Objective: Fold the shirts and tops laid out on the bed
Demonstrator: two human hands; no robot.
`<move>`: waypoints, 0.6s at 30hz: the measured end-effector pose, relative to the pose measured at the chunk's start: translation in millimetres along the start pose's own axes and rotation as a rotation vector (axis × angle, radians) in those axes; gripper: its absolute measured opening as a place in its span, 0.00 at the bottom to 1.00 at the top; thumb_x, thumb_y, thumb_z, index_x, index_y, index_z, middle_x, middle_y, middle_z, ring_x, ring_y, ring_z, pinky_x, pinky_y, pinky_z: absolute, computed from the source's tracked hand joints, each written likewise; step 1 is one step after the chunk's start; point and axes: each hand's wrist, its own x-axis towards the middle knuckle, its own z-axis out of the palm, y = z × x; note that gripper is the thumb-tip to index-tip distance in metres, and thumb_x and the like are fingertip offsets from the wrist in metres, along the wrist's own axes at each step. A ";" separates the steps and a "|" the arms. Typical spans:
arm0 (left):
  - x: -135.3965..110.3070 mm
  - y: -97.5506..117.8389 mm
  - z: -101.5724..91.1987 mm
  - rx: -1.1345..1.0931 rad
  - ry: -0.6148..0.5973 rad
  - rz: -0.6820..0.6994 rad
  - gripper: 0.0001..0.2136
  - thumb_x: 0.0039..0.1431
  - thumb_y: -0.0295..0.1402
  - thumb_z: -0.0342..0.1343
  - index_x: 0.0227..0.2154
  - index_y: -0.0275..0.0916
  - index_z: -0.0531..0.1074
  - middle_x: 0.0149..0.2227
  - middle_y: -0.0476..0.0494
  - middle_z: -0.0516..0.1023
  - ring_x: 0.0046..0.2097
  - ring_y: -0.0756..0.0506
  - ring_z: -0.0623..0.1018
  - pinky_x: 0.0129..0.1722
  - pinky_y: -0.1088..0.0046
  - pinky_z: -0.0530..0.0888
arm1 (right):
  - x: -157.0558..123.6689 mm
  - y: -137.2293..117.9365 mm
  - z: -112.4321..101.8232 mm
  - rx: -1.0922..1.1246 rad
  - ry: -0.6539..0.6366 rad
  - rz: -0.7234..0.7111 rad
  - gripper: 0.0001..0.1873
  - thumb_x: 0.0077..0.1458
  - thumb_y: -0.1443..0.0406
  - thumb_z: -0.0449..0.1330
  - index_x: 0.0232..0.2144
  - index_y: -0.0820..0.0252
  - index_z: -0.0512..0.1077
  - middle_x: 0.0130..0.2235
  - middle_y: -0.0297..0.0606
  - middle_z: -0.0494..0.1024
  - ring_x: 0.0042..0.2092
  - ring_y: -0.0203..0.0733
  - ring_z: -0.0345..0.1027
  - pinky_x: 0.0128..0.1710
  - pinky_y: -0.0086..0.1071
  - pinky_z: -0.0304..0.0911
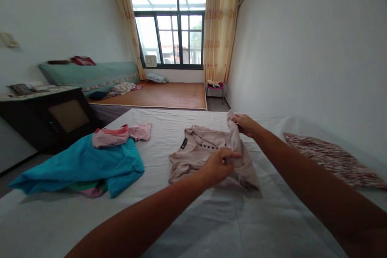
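Note:
A beige-pink buttoned shirt [193,161] lies on the white bed sheet [169,225], with dark buttons and a black label showing. My right hand [244,124] is closed on its far right part and lifts the fabric off the bed. Over the shirt's middle is my left hand [220,164], its index finger stretched out along the fabric and thumb apart. The other fingers curl under and are partly hidden. The shirt's right part slopes down from my right hand towards its near edge.
A blue garment [81,165] with a pink garment [110,137] on top lies at the left. A red-and-white patterned cloth [329,159] lies at the right by the wall. Beyond are a second bed [169,94], a dark cabinet [66,117] and a stool [215,85].

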 end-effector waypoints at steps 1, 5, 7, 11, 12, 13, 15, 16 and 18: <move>-9.2 -4.6 -13.1 -0.008 0.040 -0.011 0.25 0.42 0.18 0.49 0.44 0.38 0.78 0.41 0.45 0.74 0.41 0.48 0.72 0.38 0.77 0.69 | 4.1 -3.0 18.1 -0.024 -0.035 -0.003 0.05 0.52 0.71 0.57 0.34 0.61 0.69 0.22 0.28 0.69 0.20 0.29 0.61 0.20 0.22 0.62; -45.9 -30.9 -59.1 -0.012 0.171 -0.079 0.22 0.45 0.22 0.50 0.44 0.37 0.77 0.41 0.44 0.74 0.41 0.47 0.73 0.39 0.74 0.70 | 20.5 2.6 85.8 -0.102 -0.109 0.015 0.06 0.52 0.72 0.57 0.35 0.63 0.69 0.21 0.28 0.67 0.20 0.29 0.61 0.19 0.22 0.62; -59.6 -45.0 -76.9 0.024 0.211 -0.104 0.20 0.46 0.23 0.51 0.43 0.37 0.77 0.41 0.44 0.74 0.40 0.47 0.73 0.40 0.72 0.70 | 27.0 12.0 114.6 -0.122 -0.135 0.023 0.06 0.53 0.73 0.56 0.36 0.64 0.68 0.22 0.29 0.67 0.21 0.30 0.61 0.20 0.23 0.63; -78.1 -65.3 -102.2 0.165 0.262 -0.140 0.21 0.47 0.22 0.49 0.44 0.37 0.77 0.40 0.43 0.73 0.40 0.47 0.73 0.41 0.71 0.71 | 31.0 30.1 153.9 -0.120 -0.221 0.030 0.08 0.56 0.72 0.54 0.40 0.63 0.66 0.26 0.32 0.71 0.23 0.31 0.65 0.24 0.25 0.68; -82.1 -67.0 -107.4 0.216 0.248 -0.155 0.21 0.47 0.21 0.49 0.44 0.37 0.76 0.40 0.43 0.73 0.40 0.47 0.73 0.40 0.72 0.71 | 30.7 32.6 157.6 -0.116 -0.255 0.031 0.08 0.56 0.71 0.55 0.40 0.63 0.66 0.28 0.34 0.72 0.25 0.31 0.66 0.26 0.27 0.69; -86.3 -66.8 -112.7 0.281 0.209 -0.161 0.21 0.48 0.22 0.50 0.45 0.37 0.76 0.40 0.43 0.73 0.39 0.47 0.74 0.40 0.72 0.72 | 30.3 33.9 158.2 -0.113 -0.289 0.031 0.08 0.57 0.69 0.56 0.40 0.63 0.67 0.30 0.36 0.74 0.26 0.32 0.68 0.27 0.27 0.69; -93.9 -60.5 -124.2 0.465 0.111 -0.145 0.21 0.52 0.25 0.51 0.50 0.40 0.73 0.43 0.43 0.72 0.40 0.47 0.74 0.41 0.72 0.73 | 30.0 32.6 149.8 -0.107 -0.333 0.019 0.08 0.58 0.66 0.56 0.41 0.62 0.68 0.36 0.40 0.75 0.29 0.33 0.70 0.29 0.28 0.70; -96.5 -54.9 -130.4 0.578 0.092 -0.133 0.21 0.55 0.28 0.52 0.53 0.43 0.70 0.45 0.42 0.71 0.40 0.47 0.75 0.41 0.71 0.73 | 30.0 30.6 141.4 -0.107 -0.326 -0.007 0.09 0.59 0.64 0.55 0.41 0.62 0.68 0.39 0.41 0.76 0.31 0.33 0.70 0.29 0.27 0.69; -96.6 -41.4 -142.4 0.796 0.139 -0.106 0.22 0.59 0.33 0.51 0.57 0.47 0.66 0.50 0.41 0.68 0.43 0.45 0.75 0.41 0.69 0.74 | 28.6 26.0 119.6 -0.128 -0.265 -0.090 0.11 0.61 0.61 0.51 0.42 0.61 0.68 0.43 0.43 0.75 0.34 0.34 0.71 0.31 0.27 0.68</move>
